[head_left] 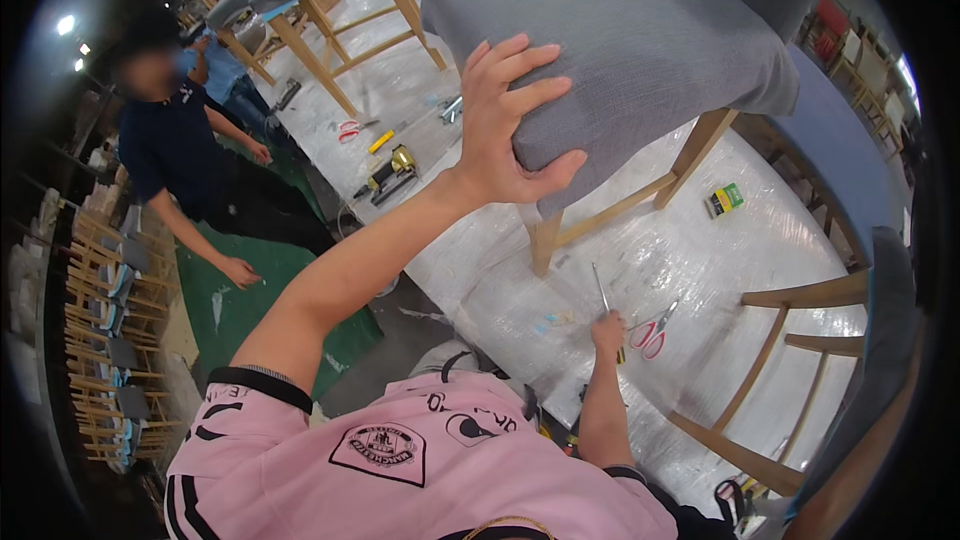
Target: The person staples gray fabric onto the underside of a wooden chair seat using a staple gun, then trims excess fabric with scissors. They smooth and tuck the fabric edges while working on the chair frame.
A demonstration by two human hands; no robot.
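Observation:
My left hand [505, 115] cups the front corner of a grey upholstered chair seat [650, 50], fingers spread over the fabric and thumb at the side. The seat stands on light wooden legs [695, 158], on a worktop covered with clear plastic film [480, 260]. Lower down, near the worktop's front edge, my right hand [607, 333] is closed round a screwdriver [600, 283]; its thin metal shaft points away from me, and my fingers hide most of the handle. Red-handled scissors [652, 337] lie just right of that hand.
A green and yellow box [725, 199] lies right of the chair. At left are a pneumatic staple gun [390, 170], a yellow-handled tool [381, 141] and more scissors [350, 130]. Other chairs [800, 380] flank the worktop. A person [185, 150] stands on the green floor covering [235, 310].

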